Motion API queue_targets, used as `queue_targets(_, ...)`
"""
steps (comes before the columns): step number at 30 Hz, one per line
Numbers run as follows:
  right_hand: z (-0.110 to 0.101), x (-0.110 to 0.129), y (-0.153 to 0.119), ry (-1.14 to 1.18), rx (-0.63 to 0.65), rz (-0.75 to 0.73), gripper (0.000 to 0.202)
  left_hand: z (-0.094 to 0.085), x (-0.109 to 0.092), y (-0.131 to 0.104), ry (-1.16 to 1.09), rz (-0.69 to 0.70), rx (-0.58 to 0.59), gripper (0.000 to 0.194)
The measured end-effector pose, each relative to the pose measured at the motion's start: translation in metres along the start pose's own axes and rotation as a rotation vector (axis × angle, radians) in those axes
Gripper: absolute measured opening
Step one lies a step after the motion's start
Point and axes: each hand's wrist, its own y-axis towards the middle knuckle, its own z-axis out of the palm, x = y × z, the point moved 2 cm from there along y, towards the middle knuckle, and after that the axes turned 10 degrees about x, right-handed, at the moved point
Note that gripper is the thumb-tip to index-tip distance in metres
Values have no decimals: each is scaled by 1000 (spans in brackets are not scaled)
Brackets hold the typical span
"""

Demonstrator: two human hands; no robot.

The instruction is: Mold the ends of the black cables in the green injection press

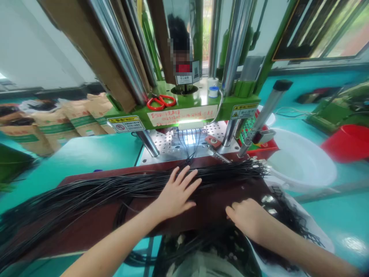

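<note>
My left hand [179,189] is spread open, its fingertips over a long bundle of thin black cables [135,184]. I cannot tell whether it presses on them. The bundle runs across a dark red-brown table [213,204], with light-coloured tips at its right end. My right hand [249,217] is curled shut above the near right part of the table; anything in its fingers is hidden. Behind the bundle, several black cables run into a lit metal mould [188,138] on the perforated plate [152,138] of a green press [225,105].
Red-handled scissors [161,102] and a blue-and-white spool [213,92] rest on the press crossbar. To the right stand a white tub [319,165] and a red bucket [350,144]. Paper sacks [72,117] line the left. Black mesh-like pieces [296,215] lie near my right forearm.
</note>
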Motion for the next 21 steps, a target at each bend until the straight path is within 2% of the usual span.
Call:
queue_targets(2,-5,2,-3,-12,0,25,10,-7,-20,3,-307,-10,-5,55)
queue_targets(3,-10,4,-3,-16,-2,37,10,-7,-32,6,-519,-31,36,57)
queue_targets(4,-15,6,-2,-17,-11,48,10,-4,-44,11,-751,-65,119,61)
queue_targets(7,-25,3,-1,18,-49,55,7,18,-78,27,-1344,-218,504,61)
queue_targets(8,-25,-3,-2,42,-58,59,6,24,-84,31,-1461,-286,589,57)
queue_targets(10,-18,-24,-8,92,-76,108,4,30,-87,35,-1584,-392,650,44)
queue_targets(12,-4,-52,-18,136,-132,210,5,27,-82,32,-1622,-430,644,32)
queue_targets(14,12,-77,-29,184,-232,313,8,17,-74,26,-1673,-416,610,30)
queue_targets(16,27,-94,-35,216,-348,397,7,5,-65,23,-1729,-358,471,31)
queue_targets(18,38,-101,-34,209,-457,460,9,-2,-57,28,-1742,-263,326,32)
queue_targets(21,47,-101,-24,121,-572,482,19,5,-46,46,-1715,-206,257,33)
